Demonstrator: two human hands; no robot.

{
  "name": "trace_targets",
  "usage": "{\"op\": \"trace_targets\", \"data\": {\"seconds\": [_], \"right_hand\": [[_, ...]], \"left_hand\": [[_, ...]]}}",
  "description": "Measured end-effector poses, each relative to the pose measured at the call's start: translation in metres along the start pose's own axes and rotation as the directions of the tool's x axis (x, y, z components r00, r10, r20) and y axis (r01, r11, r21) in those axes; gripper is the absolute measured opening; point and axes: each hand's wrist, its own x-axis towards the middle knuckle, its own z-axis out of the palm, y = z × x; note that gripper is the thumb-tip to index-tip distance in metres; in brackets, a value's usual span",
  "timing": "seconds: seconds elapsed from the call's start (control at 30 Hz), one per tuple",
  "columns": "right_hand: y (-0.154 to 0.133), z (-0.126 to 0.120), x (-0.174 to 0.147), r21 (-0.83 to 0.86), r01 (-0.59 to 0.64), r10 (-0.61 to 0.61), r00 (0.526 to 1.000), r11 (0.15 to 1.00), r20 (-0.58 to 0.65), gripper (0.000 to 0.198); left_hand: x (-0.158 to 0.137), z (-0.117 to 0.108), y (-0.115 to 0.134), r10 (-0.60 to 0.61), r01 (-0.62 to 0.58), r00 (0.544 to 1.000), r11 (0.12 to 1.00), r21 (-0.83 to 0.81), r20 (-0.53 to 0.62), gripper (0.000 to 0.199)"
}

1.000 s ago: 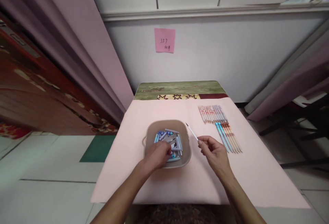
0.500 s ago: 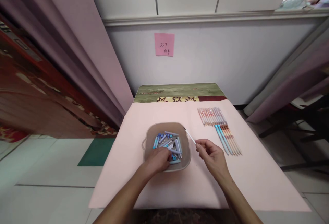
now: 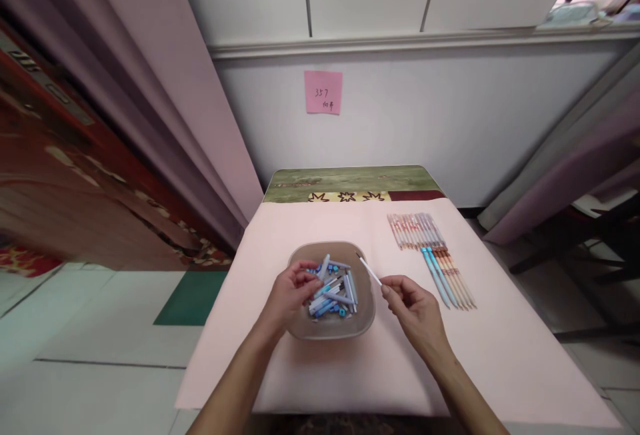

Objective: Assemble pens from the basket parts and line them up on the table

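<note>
My right hand [image 3: 413, 305] pinches a thin white pen refill [image 3: 369, 268] with a dark tip. The refill slants up and left over the right rim of a grey-brown plastic container [image 3: 364, 315]. Above the container's left side, my left hand [image 3: 293, 288] has its fingers closed on a pale blue-lilac pen barrel [image 3: 325, 265], which points upward. Loose pen parts [image 3: 340, 299] in blue, lilac and white lie jumbled below it, along with small blue caps or pieces [image 3: 341, 312]. My left hand covers part of the container's left side.
Right of the container, a row of clear patterned pens [image 3: 417, 230] lies side by side. Just below it are blue pens [image 3: 439, 278] and brown-beige pens [image 3: 457, 280]. All rest on a pink-covered table [image 3: 240, 348]. A pink note [image 3: 323, 92] is on the wall behind.
My left hand has come up out of the pile toward the left, now with a pale pen barrel in its fingers. My right hand still holds the refill in nearly the same place.
</note>
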Motion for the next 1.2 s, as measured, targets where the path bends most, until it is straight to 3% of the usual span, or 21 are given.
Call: {"op": "trace_targets", "data": {"seconds": [0.03,0.1,0.17,0.27,0.33,0.8,1.03,1.2], "right_hand": [[-0.003,0.003,-0.002,-0.029,0.026,-0.026,1.0,0.999,0.003,0.027],[-0.011,0.009,-0.007,-0.115,0.114,-0.113,0.993,0.987,0.019,0.022],[-0.02,0.015,-0.015,-0.208,0.238,-0.233,0.971,0.949,0.05,0.016],[-0.031,0.02,-0.024,-0.311,0.398,-0.39,0.916,0.863,0.091,0.013],[-0.034,0.023,-0.027,-0.351,0.44,-0.436,0.895,0.826,0.096,0.013],[-0.035,0.029,-0.025,-0.407,0.452,-0.433,0.89,0.794,0.142,0.013],[-0.035,0.029,-0.026,-0.416,0.429,-0.407,0.902,0.802,0.145,0.013],[-0.034,0.029,-0.026,-0.415,0.423,-0.407,0.904,0.806,0.133,0.015]], "left_hand": [[0.0,0.004,-0.001,-0.093,0.077,0.995,0.959,-0.273,-0.045,0.027],[0.0,0.012,-0.004,-0.292,0.21,0.956,0.739,-0.64,-0.024,0.023],[0.0,0.019,-0.008,-0.389,0.262,0.921,0.598,-0.757,0.011,0.01],[-0.001,0.024,-0.011,-0.425,0.253,0.905,0.551,-0.795,-0.007,0.006],[-0.002,0.024,-0.011,-0.44,0.248,0.898,0.52,-0.818,-0.008,0.007],[-0.008,0.022,-0.008,-0.436,0.183,0.899,0.456,-0.871,-0.04,0.009],[-0.009,0.024,-0.007,-0.42,0.172,0.906,0.468,-0.867,-0.048,0.01],[-0.014,0.028,-0.01,-0.335,0.141,0.941,0.518,-0.844,-0.048,0.009]]}}
